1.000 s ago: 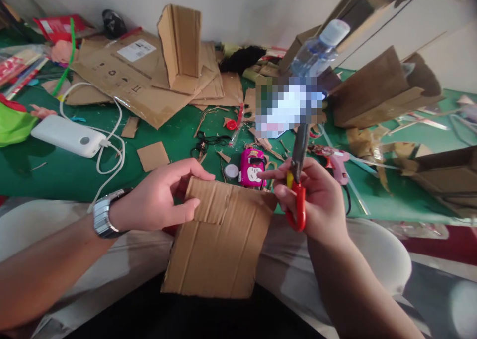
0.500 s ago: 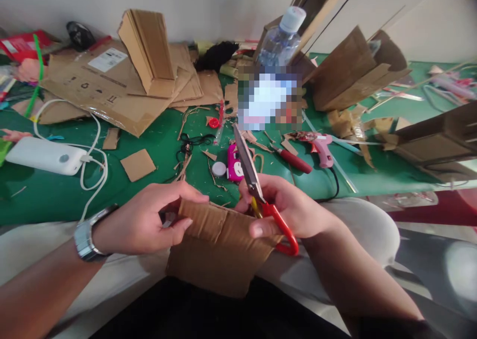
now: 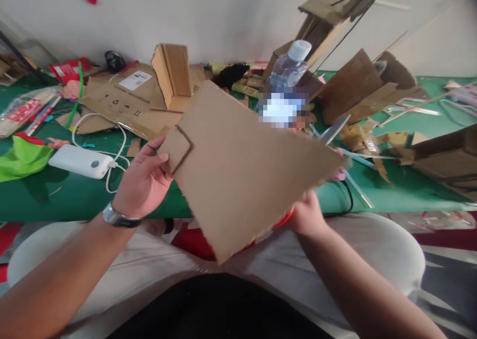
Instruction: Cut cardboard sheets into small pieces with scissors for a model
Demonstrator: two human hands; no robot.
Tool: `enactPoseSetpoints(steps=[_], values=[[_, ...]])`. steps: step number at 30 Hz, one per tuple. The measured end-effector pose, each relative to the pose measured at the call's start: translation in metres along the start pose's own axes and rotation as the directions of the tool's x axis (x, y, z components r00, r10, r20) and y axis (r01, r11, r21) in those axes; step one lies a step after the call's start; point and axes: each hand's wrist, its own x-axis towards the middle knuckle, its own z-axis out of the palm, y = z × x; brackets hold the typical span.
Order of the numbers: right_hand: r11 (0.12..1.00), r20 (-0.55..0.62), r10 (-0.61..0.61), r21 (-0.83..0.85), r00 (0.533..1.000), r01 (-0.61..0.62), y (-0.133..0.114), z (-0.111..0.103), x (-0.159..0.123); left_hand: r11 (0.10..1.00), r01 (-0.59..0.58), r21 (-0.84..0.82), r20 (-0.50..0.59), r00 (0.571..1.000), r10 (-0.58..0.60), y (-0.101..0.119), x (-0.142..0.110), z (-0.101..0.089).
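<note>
We've raised the large tan cardboard sheet (image 3: 242, 165). Our left hand (image 3: 143, 182) pinches the small cardboard rectangle (image 3: 178, 147); our right hand (image 3: 307, 213) grips red-handled scissors (image 3: 284, 217).

We see a green table (image 3: 89, 205), and from the white, rounded power bank (image 3: 79, 161) on it we place the rest. A thin white cable (image 3: 125, 135) plugs into its right end and loops beside it. Just left of it lies a bright green, soft crumpled piece with red edging (image 3: 26, 159). Behind it, to the right, we have a flattened brown cardboard box (image 3: 102, 98). Well to its right stand a tall brown cardboard structure (image 3: 345, 91) and, farther right, a low brown cardboard box (image 3: 447, 155), with crumpled tan scraps (image 3: 357, 134) between them.
</note>
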Motion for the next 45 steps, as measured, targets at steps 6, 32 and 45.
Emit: enactPoseSetpoints(steps=[6,32,45], values=[[0.997,0.107,-0.074,-0.012,0.992,0.076,0.024,0.047,-0.021,0.99,-0.019,-0.142,-0.251,0.968,-0.018,-0.028,-0.02,0.03],[0.954,-0.188,0.224,0.243,0.956,-0.175,0.027,0.059,-0.008,0.989,-0.068,0.133,0.046,0.997,0.063,-0.061,-0.048,0.038],[0.983,-0.164,0.053,0.18,0.985,-0.023,0.041,0.057,-0.01,0.981,0.002,0.193,0.198,0.979,-0.041,-0.039,-0.029,0.025]])
